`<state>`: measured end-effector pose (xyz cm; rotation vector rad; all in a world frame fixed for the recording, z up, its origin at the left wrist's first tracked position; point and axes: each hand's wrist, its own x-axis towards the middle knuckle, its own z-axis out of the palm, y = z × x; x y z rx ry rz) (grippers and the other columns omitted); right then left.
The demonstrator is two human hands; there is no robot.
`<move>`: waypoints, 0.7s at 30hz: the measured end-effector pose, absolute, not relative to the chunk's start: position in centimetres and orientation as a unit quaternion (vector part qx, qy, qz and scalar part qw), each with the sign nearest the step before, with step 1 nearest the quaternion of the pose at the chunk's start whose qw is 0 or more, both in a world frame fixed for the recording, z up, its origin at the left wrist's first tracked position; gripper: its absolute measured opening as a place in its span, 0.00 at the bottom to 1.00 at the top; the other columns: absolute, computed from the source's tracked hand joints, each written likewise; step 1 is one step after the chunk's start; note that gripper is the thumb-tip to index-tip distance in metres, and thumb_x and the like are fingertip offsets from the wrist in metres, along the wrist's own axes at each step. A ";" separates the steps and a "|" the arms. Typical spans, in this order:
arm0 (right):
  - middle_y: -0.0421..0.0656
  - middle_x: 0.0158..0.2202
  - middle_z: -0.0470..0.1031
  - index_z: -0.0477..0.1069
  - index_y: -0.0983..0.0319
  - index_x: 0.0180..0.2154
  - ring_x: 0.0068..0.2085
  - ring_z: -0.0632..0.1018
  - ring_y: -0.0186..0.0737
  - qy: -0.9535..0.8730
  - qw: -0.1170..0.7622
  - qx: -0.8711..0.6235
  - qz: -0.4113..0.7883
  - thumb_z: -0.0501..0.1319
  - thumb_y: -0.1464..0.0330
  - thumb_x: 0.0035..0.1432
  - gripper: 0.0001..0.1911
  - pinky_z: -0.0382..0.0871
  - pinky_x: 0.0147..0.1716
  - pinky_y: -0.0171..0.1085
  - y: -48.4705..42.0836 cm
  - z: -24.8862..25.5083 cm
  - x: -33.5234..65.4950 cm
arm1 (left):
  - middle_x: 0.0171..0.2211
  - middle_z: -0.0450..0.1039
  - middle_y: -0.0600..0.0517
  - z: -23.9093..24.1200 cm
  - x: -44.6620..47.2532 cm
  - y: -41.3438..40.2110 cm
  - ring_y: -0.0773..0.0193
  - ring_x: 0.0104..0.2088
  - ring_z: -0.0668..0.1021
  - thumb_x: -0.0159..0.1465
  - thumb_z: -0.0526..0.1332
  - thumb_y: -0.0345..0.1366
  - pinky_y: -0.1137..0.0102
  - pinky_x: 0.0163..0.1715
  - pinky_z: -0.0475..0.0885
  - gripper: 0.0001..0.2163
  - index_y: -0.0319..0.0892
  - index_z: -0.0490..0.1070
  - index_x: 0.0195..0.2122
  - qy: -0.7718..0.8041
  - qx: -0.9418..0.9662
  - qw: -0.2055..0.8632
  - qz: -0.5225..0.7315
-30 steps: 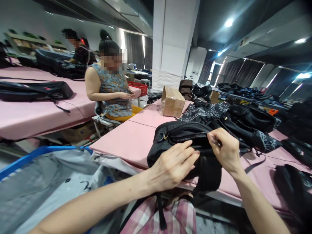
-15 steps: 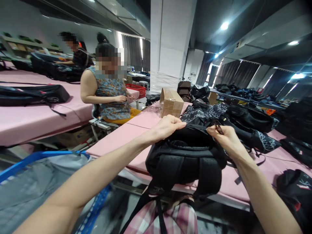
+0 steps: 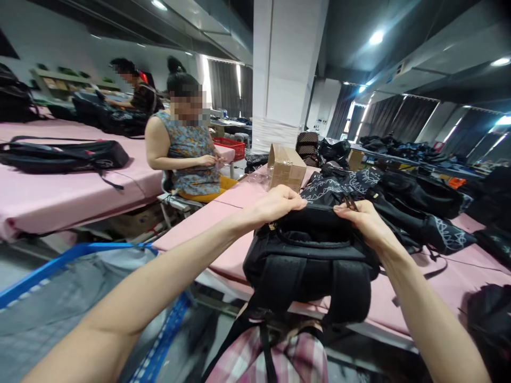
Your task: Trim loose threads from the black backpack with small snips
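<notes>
A black backpack (image 3: 313, 271) lies at the near edge of the pink-covered table, its shoulder straps toward me and hanging over the edge. Its top is open. My left hand (image 3: 281, 205) pinches the far rim of that opening at the left, thumb and fingers pressed together. At the right end of the same rim, my right hand (image 3: 361, 219) is closed on the fabric. A small dark tool (image 3: 350, 202), perhaps thread snips, sticks up from the right hand; its lower part is hidden by the fingers.
Patterned black bags (image 3: 339, 183) and a cardboard box (image 3: 285, 167) sit beyond the backpack. A blue-rimmed bin (image 3: 80, 252) stands at my left. One co-worker (image 3: 189, 151) sits across the aisle, another (image 3: 138, 93) farther back. A long black bag (image 3: 80, 157) lies on the left table (image 3: 72, 194).
My view has turned slightly left. My right hand has come a little nearer the left one along the backpack's rim. Both hands keep hold of it.
</notes>
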<state>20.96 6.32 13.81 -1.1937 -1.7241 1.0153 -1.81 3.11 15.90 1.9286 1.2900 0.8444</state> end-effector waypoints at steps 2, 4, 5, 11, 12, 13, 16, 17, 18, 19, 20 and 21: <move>0.40 0.23 0.68 0.69 0.65 0.22 0.26 0.64 0.33 -0.677 0.401 -0.472 0.398 0.65 0.58 0.42 0.16 0.53 0.26 0.33 6.4 13.8 20.8 | 0.24 0.66 0.51 15.9 -1.1 1.7 0.68 0.25 0.67 0.60 0.54 0.35 0.74 0.26 0.60 0.10 0.36 0.69 0.26 0.507 0.750 0.180 0.385; 0.40 0.24 0.68 0.70 0.65 0.22 0.26 0.64 0.33 -0.685 0.403 -0.470 0.385 0.65 0.58 0.43 0.16 0.53 0.27 0.34 6.2 13.9 20.7 | 0.34 0.72 0.48 15.4 0.3 0.1 0.63 0.36 0.72 0.62 0.52 0.34 0.70 0.38 0.66 0.10 0.36 0.71 0.34 0.457 0.778 0.035 0.430; 0.40 0.23 0.67 0.69 0.65 0.22 0.26 0.63 0.33 -0.691 0.402 -0.470 0.374 0.64 0.57 0.43 0.16 0.53 0.27 0.34 6.1 14.0 20.7 | 0.38 0.72 0.46 15.1 1.1 -0.5 0.61 0.40 0.73 0.64 0.51 0.36 0.68 0.41 0.66 0.11 0.36 0.71 0.37 0.433 0.806 0.000 0.404; 0.37 0.21 0.59 0.65 0.64 0.21 0.25 0.58 0.31 -0.705 0.411 -0.478 0.326 0.62 0.57 0.48 0.17 0.49 0.24 0.34 5.6 13.8 20.6 | 0.38 0.73 0.42 15.7 2.8 0.6 0.51 0.35 0.76 0.59 0.51 0.61 0.65 0.31 0.68 0.31 0.39 0.67 0.51 0.393 0.896 0.191 -0.082; 0.37 0.21 0.59 0.64 0.64 0.21 0.25 0.58 0.31 -0.706 0.409 -0.475 0.329 0.62 0.57 0.49 0.17 0.49 0.24 0.33 5.5 13.6 20.5 | 0.39 0.74 0.43 16.2 2.5 1.3 0.54 0.34 0.76 0.59 0.52 0.61 0.67 0.31 0.68 0.30 0.40 0.68 0.50 0.367 0.894 0.227 -0.121; 0.37 0.20 0.59 0.64 0.64 0.21 0.25 0.58 0.31 -0.708 0.405 -0.473 0.332 0.62 0.57 0.49 0.17 0.49 0.24 0.33 5.5 13.5 20.4 | 0.38 0.74 0.44 16.5 2.1 2.0 0.56 0.33 0.76 0.59 0.53 0.59 0.69 0.30 0.67 0.29 0.39 0.70 0.48 0.351 0.889 0.253 -0.151; 0.37 0.20 0.59 0.64 0.64 0.20 0.24 0.59 0.30 -0.724 0.390 -0.464 0.330 0.61 0.56 0.50 0.19 0.49 0.23 0.33 5.3 13.5 20.1 | 0.34 0.75 0.46 16.8 1.1 2.9 0.59 0.30 0.75 0.58 0.57 0.55 0.71 0.28 0.66 0.23 0.37 0.74 0.38 0.363 0.864 0.296 -0.184; 0.38 0.20 0.62 0.65 0.64 0.21 0.24 0.60 0.31 -0.733 0.378 -0.458 0.332 0.61 0.56 0.51 0.19 0.50 0.23 0.33 5.2 13.6 20.2 | 0.35 0.75 0.47 16.6 0.9 2.8 0.59 0.31 0.76 0.57 0.59 0.53 0.71 0.29 0.67 0.22 0.38 0.74 0.40 0.368 0.856 0.314 -0.184; 0.39 0.22 0.65 0.68 0.65 0.23 0.25 0.63 0.32 -0.743 0.363 -0.449 0.339 0.60 0.55 0.51 0.18 0.52 0.23 0.32 5.0 13.7 20.3 | 0.38 0.75 0.48 16.2 0.9 2.5 0.59 0.34 0.76 0.57 0.60 0.52 0.71 0.32 0.68 0.22 0.40 0.74 0.43 0.366 0.848 0.337 -0.180; 0.40 0.24 0.68 0.70 0.65 0.25 0.26 0.66 0.34 -0.752 0.345 -0.439 0.350 0.60 0.54 0.52 0.19 0.55 0.23 0.32 4.9 13.9 20.5 | 0.41 0.75 0.49 15.8 0.9 2.1 0.59 0.38 0.76 0.56 0.61 0.51 0.71 0.35 0.68 0.22 0.41 0.72 0.46 0.363 0.843 0.357 -0.170; 0.41 0.27 0.71 0.72 0.65 0.28 0.28 0.68 0.35 -0.760 0.327 -0.427 0.364 0.59 0.54 0.53 0.19 0.58 0.25 0.32 4.8 14.2 20.7 | 0.45 0.73 0.50 15.4 0.9 1.7 0.58 0.42 0.75 0.56 0.61 0.51 0.70 0.40 0.68 0.24 0.43 0.71 0.49 0.362 0.844 0.367 -0.148; 0.42 0.29 0.73 0.73 0.65 0.30 0.30 0.70 0.37 -0.765 0.311 -0.418 0.378 0.59 0.53 0.53 0.20 0.61 0.26 0.32 4.7 14.5 20.9 | 0.49 0.71 0.50 15.0 1.0 1.3 0.58 0.46 0.74 0.56 0.61 0.51 0.69 0.45 0.67 0.25 0.44 0.68 0.52 0.365 0.852 0.357 -0.114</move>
